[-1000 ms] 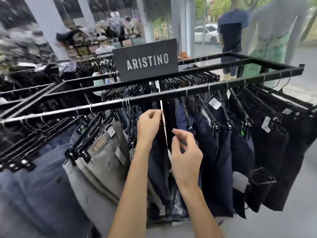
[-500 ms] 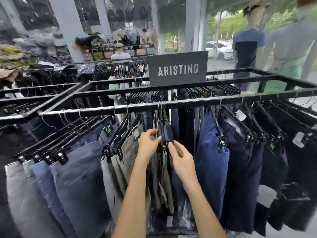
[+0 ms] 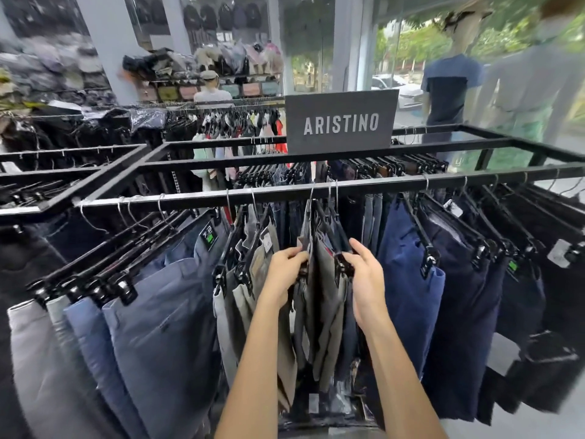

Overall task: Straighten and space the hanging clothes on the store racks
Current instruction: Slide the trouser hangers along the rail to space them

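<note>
A black metal rack rail (image 3: 190, 198) runs across the view with trousers hung on black clip hangers. Blue and grey pairs (image 3: 158, 312) hang at the left, khaki and grey pairs (image 3: 326, 299) in the middle, navy pairs (image 3: 408, 280) and black ones (image 3: 538, 280) at the right. My left hand (image 3: 285, 270) grips the front clip end of a middle hanger. My right hand (image 3: 367, 280) grips the clip end of the neighbouring hanger, a small gap apart from the left.
A dark ARISTINO sign (image 3: 341, 122) stands on the rack's top frame. More racks (image 3: 63, 160) lie to the left and behind. Two mannequins (image 3: 449, 87) stand by the window at the right. Grey floor (image 3: 538, 423) shows at the lower right.
The view has shifted left along the rack. Both hands moved from the navy trousers to the khaki and grey ones and now hold two hanger ends apart.
</note>
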